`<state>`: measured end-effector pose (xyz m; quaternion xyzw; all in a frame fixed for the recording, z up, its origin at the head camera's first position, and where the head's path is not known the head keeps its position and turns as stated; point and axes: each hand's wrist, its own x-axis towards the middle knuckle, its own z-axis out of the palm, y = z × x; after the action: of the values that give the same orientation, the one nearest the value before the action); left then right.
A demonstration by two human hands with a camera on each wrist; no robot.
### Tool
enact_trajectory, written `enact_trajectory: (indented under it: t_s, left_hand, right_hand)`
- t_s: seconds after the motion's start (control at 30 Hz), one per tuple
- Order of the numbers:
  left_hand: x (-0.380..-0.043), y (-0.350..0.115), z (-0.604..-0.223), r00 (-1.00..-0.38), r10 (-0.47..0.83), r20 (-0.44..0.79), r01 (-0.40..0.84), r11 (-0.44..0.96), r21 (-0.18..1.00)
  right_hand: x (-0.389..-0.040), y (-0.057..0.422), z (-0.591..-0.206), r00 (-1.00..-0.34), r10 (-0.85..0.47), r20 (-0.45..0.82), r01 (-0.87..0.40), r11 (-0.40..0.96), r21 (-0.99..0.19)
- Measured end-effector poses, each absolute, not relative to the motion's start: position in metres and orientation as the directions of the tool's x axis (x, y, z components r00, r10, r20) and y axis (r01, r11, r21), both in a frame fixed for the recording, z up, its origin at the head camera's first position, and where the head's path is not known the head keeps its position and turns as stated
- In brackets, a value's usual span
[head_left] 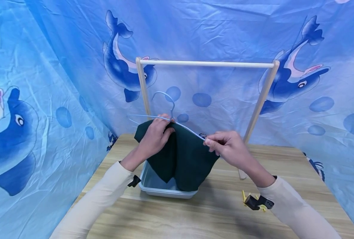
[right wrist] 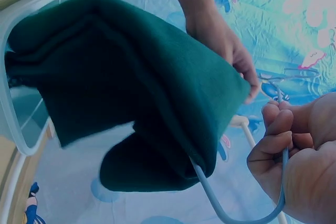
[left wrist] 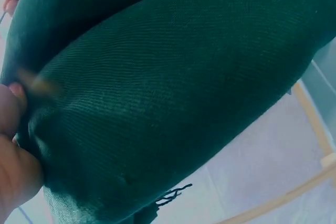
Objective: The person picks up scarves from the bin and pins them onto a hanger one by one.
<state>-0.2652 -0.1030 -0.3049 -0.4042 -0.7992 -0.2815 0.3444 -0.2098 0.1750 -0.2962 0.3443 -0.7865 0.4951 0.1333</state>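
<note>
A dark green scarf (head_left: 191, 159) is draped through a light blue hanger (head_left: 188, 129), its lower folds hanging into a pale plastic bin (head_left: 168, 192). My left hand (head_left: 154, 136) pinches the scarf's upper fold close below the hanger's hook. With thumb and fingers my right hand (head_left: 229, 147) grips the hanger's right end; in the right wrist view, that hand (right wrist: 299, 156) has its fingers curled round the hanger's wire. Some dark fringe (left wrist: 173, 195) shows at the scarf's edge in the left wrist view.
Behind the hands stands a wooden rack with a white crossbar (head_left: 206, 63). Small yellow things (head_left: 244, 196) lie on the wooden table (head_left: 153, 219), partly covered by the right wrist's camera. Blue curtains with printed dolphins (head_left: 120, 59) enclose the table.
</note>
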Motion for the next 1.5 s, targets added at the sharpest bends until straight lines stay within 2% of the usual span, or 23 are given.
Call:
enact_trajectory:
  t_s: [0.3, 0.5, 0.6, 0.7, 0.87, 0.93, 1.1, 1.27, 1.43, 1.5]
  left_hand:
    - [-0.277, -0.089, -0.299, -0.526, 0.405, 0.748, 0.759, 0.62, 0.198]
    - [-0.279, -0.087, -0.306, -0.621, 0.457, 0.636, 0.715, 0.664, 0.221]
    - [-0.279, -0.087, -0.312, -0.648, 0.493, 0.58, 0.714, 0.659, 0.236]
    - [-0.278, -0.086, -0.317, -0.618, 0.55, 0.562, 0.752, 0.622, 0.219]
    - [-0.277, -0.086, -0.324, -0.49, 0.656, 0.574, 0.857, 0.484, 0.178]
    - [-0.276, -0.087, -0.325, -0.458, 0.688, 0.563, 0.882, 0.431, 0.191]
    - [-0.274, -0.093, -0.324, -0.463, 0.751, 0.471, 0.886, 0.385, 0.257]
    - [-0.273, -0.098, -0.325, -0.457, 0.807, 0.374, 0.887, 0.38, 0.263]
    - [-0.274, -0.098, -0.329, -0.407, 0.812, 0.418, 0.912, 0.341, 0.226]
    - [-0.275, -0.098, -0.33, -0.412, 0.794, 0.447, 0.91, 0.341, 0.234]
  right_hand:
    - [-0.207, 0.171, -0.298, -0.768, -0.414, 0.489, -0.609, 0.238, -0.756]
    - [-0.209, 0.172, -0.295, -0.794, -0.375, 0.479, -0.564, 0.161, -0.81]
    - [-0.211, 0.173, -0.295, -0.808, -0.362, 0.464, -0.538, 0.134, -0.832]
    - [-0.211, 0.174, -0.296, -0.823, -0.35, 0.447, -0.513, 0.12, -0.85]
    - [-0.211, 0.175, -0.297, -0.836, -0.334, 0.436, -0.499, 0.128, -0.857]
    - [-0.211, 0.175, -0.298, -0.838, -0.327, 0.438, -0.5, 0.134, -0.856]
    - [-0.211, 0.176, -0.298, -0.837, -0.318, 0.444, -0.507, 0.147, -0.85]
    - [-0.211, 0.176, -0.298, -0.824, -0.332, 0.46, -0.529, 0.161, -0.833]
    - [-0.21, 0.176, -0.298, -0.803, -0.353, 0.48, -0.559, 0.166, -0.813]
    - [-0.21, 0.176, -0.299, -0.803, -0.355, 0.479, -0.559, 0.172, -0.811]
